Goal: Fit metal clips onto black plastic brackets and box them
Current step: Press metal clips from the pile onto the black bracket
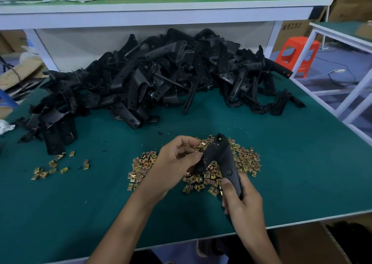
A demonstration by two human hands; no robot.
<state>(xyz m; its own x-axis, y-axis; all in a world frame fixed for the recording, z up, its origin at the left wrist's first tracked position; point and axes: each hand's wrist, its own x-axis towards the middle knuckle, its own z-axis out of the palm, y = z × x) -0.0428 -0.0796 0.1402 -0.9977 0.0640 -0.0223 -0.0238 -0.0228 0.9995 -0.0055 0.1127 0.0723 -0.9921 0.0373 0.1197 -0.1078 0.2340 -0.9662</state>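
My right hand grips the lower end of a black plastic bracket, held tilted above the table with a brass clip showing at its top tip. My left hand has its fingers curled at the bracket's left arm, pinching a small brass metal clip against it. Under both hands lies a spread heap of brass metal clips on the green table mat. A big pile of black brackets fills the back of the table.
A few stray clips lie at the left. A cardboard box stands below the table's front right edge. A shelf overhangs the pile, carrying a carton and a bottle. An orange stool stands at the right.
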